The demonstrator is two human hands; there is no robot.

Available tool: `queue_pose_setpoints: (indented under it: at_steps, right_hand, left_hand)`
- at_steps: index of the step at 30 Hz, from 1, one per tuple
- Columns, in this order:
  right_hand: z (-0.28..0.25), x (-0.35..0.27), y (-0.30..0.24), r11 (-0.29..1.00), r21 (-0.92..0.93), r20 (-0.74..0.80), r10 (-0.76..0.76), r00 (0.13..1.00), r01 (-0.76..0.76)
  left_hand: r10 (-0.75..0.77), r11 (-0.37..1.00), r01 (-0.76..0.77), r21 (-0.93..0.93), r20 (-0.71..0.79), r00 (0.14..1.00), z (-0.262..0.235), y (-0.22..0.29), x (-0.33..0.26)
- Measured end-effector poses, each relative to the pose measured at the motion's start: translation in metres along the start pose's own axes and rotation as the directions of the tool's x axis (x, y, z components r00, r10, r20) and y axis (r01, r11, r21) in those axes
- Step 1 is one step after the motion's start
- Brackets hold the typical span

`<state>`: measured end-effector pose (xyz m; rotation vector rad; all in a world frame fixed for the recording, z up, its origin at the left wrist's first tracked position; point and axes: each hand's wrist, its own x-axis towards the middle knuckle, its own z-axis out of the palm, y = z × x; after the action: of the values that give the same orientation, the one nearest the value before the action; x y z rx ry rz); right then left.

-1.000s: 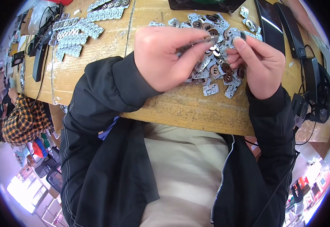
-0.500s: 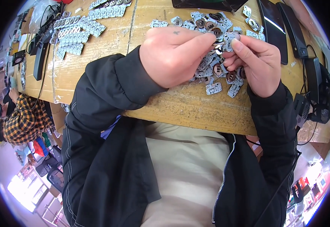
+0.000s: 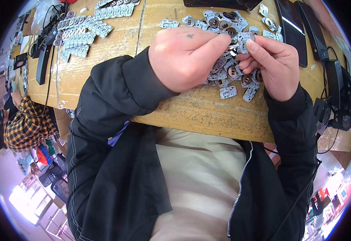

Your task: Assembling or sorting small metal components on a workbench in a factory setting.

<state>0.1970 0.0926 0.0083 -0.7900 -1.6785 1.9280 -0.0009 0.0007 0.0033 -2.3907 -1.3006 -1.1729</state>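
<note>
Between the thumb and fingers of my right hand [image 3: 280, 68] is a small white circuit board [image 3: 243, 42], held above the pile. My left hand [image 3: 181, 58] is closed, with thumb and forefinger meeting close to the left edge of that board. Whatever its fingertips hold is hidden from this side. Under and around both hands lies a loose heap of similar boards [image 3: 228, 92], many with a round brown or metallic disc on them. Two such boards [image 3: 169, 24] lie just beyond my left hand.
Joined panels of the same boards [image 3: 79, 39] lie in rows at the far left of the wooden table [image 3: 199, 116]. A black container [image 3: 223, 4] stands at the far edge. Black flat devices [image 3: 291, 32] and cables line the right. A person in a plaid shirt [image 3: 28, 126] works at the left.
</note>
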Motion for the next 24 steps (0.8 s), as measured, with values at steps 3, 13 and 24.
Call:
queue_pose_setpoints:
  at_steps: [3,13,24]
  right_hand:
    - [0.002,-0.002,0.001,0.999,-0.053,-0.006,-0.007,1.000,0.006]
    - [0.008,-0.005,-0.001,0.997,0.023,0.000,0.072,0.997,-0.072]
    - [0.006,-0.002,0.001,0.990,0.108,-0.040,0.094,0.995,-0.089]
  left_hand:
    - [-0.017,1.000,0.017,0.001,-0.005,1.000,0.000,0.001,0.000]
    - [-0.113,0.992,0.112,0.051,0.024,0.993,-0.007,-0.001,0.005]
    - [0.084,0.996,-0.085,0.032,0.012,0.996,0.004,-0.004,-0.004]
